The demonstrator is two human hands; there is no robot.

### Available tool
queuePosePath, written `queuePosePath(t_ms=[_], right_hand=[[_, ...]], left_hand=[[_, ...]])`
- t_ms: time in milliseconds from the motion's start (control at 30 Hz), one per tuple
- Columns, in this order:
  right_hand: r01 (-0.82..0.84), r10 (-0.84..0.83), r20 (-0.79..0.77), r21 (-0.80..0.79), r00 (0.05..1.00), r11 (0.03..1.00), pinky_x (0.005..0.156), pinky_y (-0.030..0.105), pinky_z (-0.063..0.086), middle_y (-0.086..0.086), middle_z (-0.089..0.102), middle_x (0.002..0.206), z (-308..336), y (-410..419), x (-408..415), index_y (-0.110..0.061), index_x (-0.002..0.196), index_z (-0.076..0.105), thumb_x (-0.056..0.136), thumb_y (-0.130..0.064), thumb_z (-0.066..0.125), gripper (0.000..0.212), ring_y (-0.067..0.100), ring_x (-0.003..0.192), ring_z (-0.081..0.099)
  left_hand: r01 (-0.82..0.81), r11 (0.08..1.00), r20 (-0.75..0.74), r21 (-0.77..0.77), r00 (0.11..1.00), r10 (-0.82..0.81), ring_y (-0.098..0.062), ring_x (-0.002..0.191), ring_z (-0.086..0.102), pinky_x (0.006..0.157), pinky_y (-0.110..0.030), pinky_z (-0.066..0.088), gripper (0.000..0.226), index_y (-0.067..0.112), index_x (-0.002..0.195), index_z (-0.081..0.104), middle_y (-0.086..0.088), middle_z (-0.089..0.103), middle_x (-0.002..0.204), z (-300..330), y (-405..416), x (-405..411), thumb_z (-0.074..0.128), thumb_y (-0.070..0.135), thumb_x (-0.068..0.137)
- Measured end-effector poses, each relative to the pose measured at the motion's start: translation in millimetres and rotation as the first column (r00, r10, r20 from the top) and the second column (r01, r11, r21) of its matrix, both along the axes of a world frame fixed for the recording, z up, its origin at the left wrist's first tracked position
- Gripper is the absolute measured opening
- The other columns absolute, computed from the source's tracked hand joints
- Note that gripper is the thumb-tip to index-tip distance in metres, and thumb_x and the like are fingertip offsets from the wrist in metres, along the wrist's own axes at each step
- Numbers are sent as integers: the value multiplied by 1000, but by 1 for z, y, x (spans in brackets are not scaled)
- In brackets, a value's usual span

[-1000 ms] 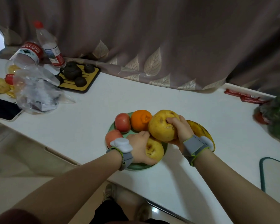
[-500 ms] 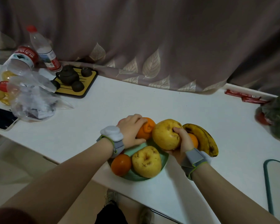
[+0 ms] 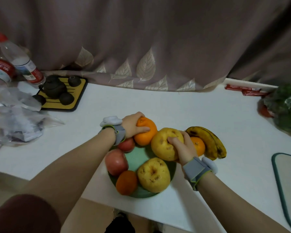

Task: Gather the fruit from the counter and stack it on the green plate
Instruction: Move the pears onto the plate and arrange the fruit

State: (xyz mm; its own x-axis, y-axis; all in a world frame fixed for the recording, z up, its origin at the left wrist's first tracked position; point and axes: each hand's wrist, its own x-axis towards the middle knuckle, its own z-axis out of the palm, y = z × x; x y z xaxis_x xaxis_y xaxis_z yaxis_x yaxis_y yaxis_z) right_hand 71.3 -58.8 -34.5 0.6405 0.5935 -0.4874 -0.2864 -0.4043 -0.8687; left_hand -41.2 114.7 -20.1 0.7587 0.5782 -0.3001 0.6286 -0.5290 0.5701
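The green plate (image 3: 136, 156) lies near the counter's front edge. On it rest a yellow pear (image 3: 153, 174), a small orange (image 3: 126, 182), a red apple (image 3: 116, 161) and a second red fruit (image 3: 126, 145). My left hand (image 3: 132, 123) grips a large orange (image 3: 145, 132) at the plate's far rim. My right hand (image 3: 183, 147) holds a big yellow pear (image 3: 165, 143) over the plate's right side. Behind that hand sit another orange (image 3: 197, 146) and dark-spotted bananas (image 3: 210, 142), off the plate.
A yellow tray with a dark teapot and cups (image 3: 60, 93) stands far left, beside plastic bottles (image 3: 20, 59) and a clear bag (image 3: 13, 121). Bagged greens (image 3: 287, 106) lie at the right edge. A green-rimmed board (image 3: 287, 182) sits front right. A curtain hangs behind.
My left hand left the near pear and took hold of the large orange at the plate's far side. My right hand, still on the big pear, shifted slightly rightward.
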Motion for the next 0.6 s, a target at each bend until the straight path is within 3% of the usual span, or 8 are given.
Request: queuePosePath(t_ms=[200, 333, 400, 500, 600], right_hand=[[-101, 142, 227, -183, 964, 978, 87, 42, 50, 2, 52, 103, 11, 12, -5, -23, 118, 45, 79, -35, 64, 45, 23, 95, 53], [-186, 353, 390, -404, 851, 896, 80, 33, 43, 5, 51, 98, 23, 24, -5, -16, 121, 42, 79, -46, 61, 55, 32, 102, 55], [-208, 451, 451, -491, 770, 846, 80, 37, 46, 10, 57, 103, 27, 26, -5, -14, 118, 42, 78, -49, 58, 55, 34, 101, 56], [-231, 517, 484, -533, 706, 814, 84, 43, 48, 15, 59, 111, 25, 21, -5, -13, 117, 42, 79, -52, 56, 56, 33, 101, 56], [-332, 577, 488, -500, 655, 800, 88, 40, 47, 11, 55, 120, 23, 14, 0, -17, 126, 37, 76, -54, 61, 66, 29, 106, 54]], left_hand=[[26, 999, 21, 26, 999, -26, -33, 110, 50, 90, -38, 39, 52, 11, 123, 40, -17, 50, 124, -3, -8, 0, 63, 33, 82], [27, 996, 25, 81, 999, -29, -33, 107, 51, 85, -38, 38, 51, 14, 121, 41, -15, 48, 124, -4, -13, 0, 65, 34, 80], [29, 994, 24, 103, 999, -32, -34, 107, 51, 85, -38, 38, 52, 15, 121, 41, -13, 47, 125, -5, -14, 0, 65, 36, 80], [35, 990, 8, 133, 999, -36, -35, 111, 50, 87, -39, 39, 61, 17, 129, 34, -13, 44, 132, -8, -16, 1, 63, 40, 80], [19, 990, -32, 143, 999, -15, -37, 118, 47, 92, -44, 40, 74, 18, 138, 21, -14, 40, 138, -9, -14, 0, 60, 44, 81]])
